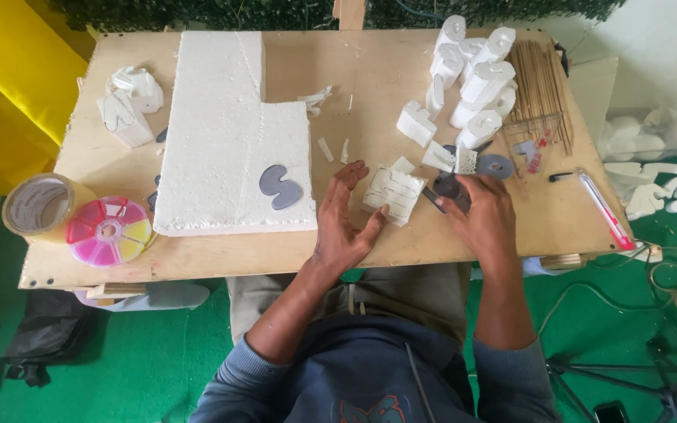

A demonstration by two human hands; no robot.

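Note:
My left hand (342,219) rests on the plywood table (221,254), fingers spread, its fingertips touching the near edge of a small white foam block (393,192) with pencil lines on it. To the block's right, my right hand (483,215) grips a dark cutting tool (444,188) whose tip points toward the block. Left of my left hand lies a large L-shaped white foam sheet (229,141) with a grey S-shaped template (280,186) on top.
Cut foam shapes (476,78) and a bundle of thin wooden sticks (538,90) fill the back right. A tape roll (37,205), a round multicolour box (110,230), more foam pieces (128,102) and a red-and-white pen-like tool (605,210) also lie there. Green floor surrounds the table.

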